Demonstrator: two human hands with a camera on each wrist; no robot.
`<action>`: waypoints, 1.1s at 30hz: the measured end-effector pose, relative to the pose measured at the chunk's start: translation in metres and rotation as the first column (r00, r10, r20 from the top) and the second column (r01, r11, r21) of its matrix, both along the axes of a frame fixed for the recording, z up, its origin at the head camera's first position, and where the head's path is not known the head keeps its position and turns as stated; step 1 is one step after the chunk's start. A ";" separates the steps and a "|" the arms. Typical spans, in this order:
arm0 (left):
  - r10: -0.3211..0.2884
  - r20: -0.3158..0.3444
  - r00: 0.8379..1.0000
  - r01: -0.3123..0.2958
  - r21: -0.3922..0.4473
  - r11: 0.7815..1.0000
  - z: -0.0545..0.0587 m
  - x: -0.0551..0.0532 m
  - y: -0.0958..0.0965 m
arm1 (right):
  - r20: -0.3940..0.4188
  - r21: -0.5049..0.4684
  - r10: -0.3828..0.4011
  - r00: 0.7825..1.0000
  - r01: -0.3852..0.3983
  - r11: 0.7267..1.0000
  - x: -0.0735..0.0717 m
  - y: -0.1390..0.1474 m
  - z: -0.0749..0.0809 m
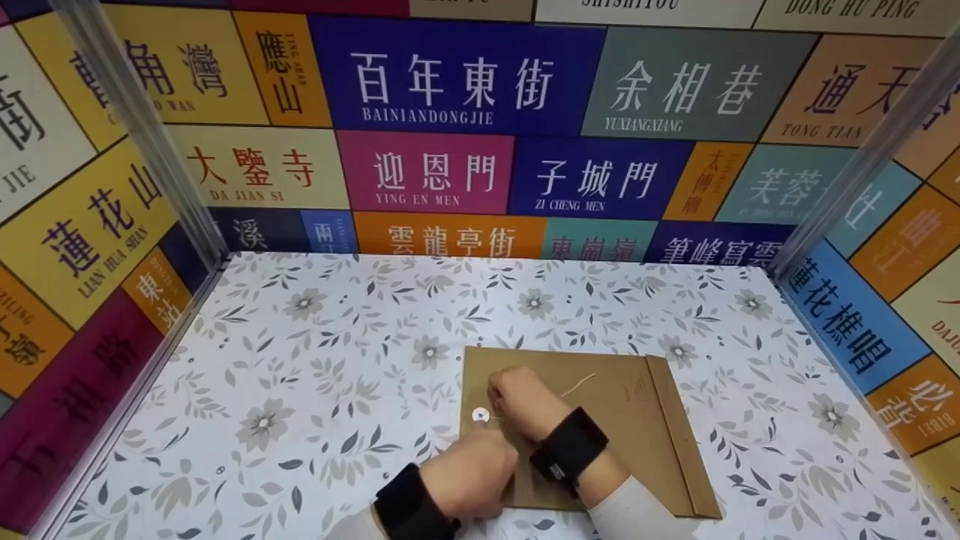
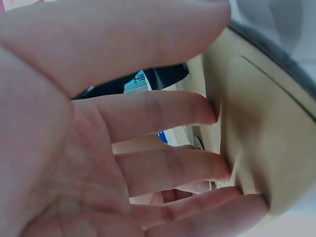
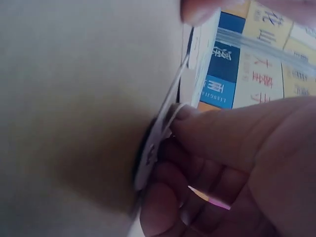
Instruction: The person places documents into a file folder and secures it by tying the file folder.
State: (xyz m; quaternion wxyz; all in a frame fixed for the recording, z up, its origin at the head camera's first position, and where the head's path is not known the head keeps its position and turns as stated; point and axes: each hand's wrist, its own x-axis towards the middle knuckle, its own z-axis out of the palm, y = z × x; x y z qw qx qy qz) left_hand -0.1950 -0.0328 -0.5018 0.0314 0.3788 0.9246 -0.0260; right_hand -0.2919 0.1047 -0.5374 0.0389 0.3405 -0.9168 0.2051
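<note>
A brown kraft string-tie envelope (image 1: 592, 420) lies flat on the patterned tabletop. Near its left edge sits a round white button (image 1: 480, 415); a thin pale string (image 1: 579, 383) trails over the paper. My right hand (image 1: 529, 401) is just beside the button, above the envelope. In the right wrist view its thumb and fingers pinch the string (image 3: 173, 84) close to the button (image 3: 146, 160). My left hand (image 1: 474, 466) is at the envelope's near left corner. The left wrist view shows its fairly straight fingers (image 2: 168, 116) with tips pressing the brown paper (image 2: 276, 148).
White floral-patterned tabletop (image 1: 315, 390) surrounds the envelope. Panels with colourful place-name signs (image 1: 450, 75) stand behind and on both sides, with clear corner strips (image 1: 142, 127) between them. Black bands (image 1: 574, 450) are around both wrists.
</note>
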 end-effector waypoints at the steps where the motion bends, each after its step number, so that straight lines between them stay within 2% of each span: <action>1: 0.002 0.005 1.000 -0.002 -0.001 1.000 0.000 -0.001 0.000 | -0.021 0.003 -0.002 1.000 0.002 1.000 0.001 -0.002 0.001; 7: -0.003 0.007 1.000 0.003 0.005 1.000 0.000 0.000 -0.001 | -0.098 0.014 -0.057 0.994 0.059 0.998 0.000 -0.005 -0.001; 12: 0.001 -0.011 1.000 -0.001 -0.002 1.000 0.001 0.001 -0.002 | -0.034 -0.039 -0.049 0.998 0.048 0.998 -0.004 -0.007 0.000; 17: 0.007 -0.011 1.000 -0.007 0.001 1.000 0.002 0.000 -0.005 | -0.010 -0.074 0.014 1.000 -0.015 0.997 -0.007 -0.008 0.002; 20: -0.002 0.006 1.000 0.002 0.033 0.999 0.003 -0.004 -0.010 | 0.020 -0.113 0.030 0.999 -0.028 0.993 -0.010 -0.006 0.003; 22: -0.019 0.040 0.999 0.016 0.068 0.998 0.005 -0.011 -0.016 | 0.049 -0.140 0.023 0.999 -0.016 0.990 -0.013 -0.001 0.006; 24: -0.028 0.110 0.994 0.015 0.113 0.993 0.006 -0.020 -0.022 | 0.090 -0.136 -0.007 0.996 0.019 0.991 -0.015 0.008 0.011; 26: -0.028 0.216 0.976 -0.008 0.165 0.986 0.008 -0.032 -0.028 | 0.128 -0.099 -0.062 0.990 0.075 0.992 -0.016 0.020 0.020; 28: -0.026 0.331 0.943 -0.050 0.219 0.975 0.008 -0.042 -0.033 | 0.186 -0.025 -0.155 0.970 0.162 0.986 -0.014 0.034 0.029; 29: -0.027 0.384 0.923 -0.072 0.241 0.968 0.008 -0.047 -0.035 | 0.232 0.025 -0.206 0.951 0.206 0.978 -0.012 0.041 0.035; 30: -0.034 0.414 0.910 -0.081 0.257 0.963 0.008 -0.052 -0.037 | 0.275 0.076 -0.254 0.927 0.243 0.967 -0.011 0.048 0.040; 31: -0.045 0.438 0.898 -0.083 0.269 0.959 0.008 -0.056 -0.038 | 0.313 0.126 -0.300 0.901 0.273 0.954 -0.009 0.053 0.044; 33: -0.057 0.455 0.889 -0.079 0.275 0.958 0.009 -0.064 -0.039 | 0.370 0.213 -0.362 0.856 0.301 0.929 -0.006 0.059 0.050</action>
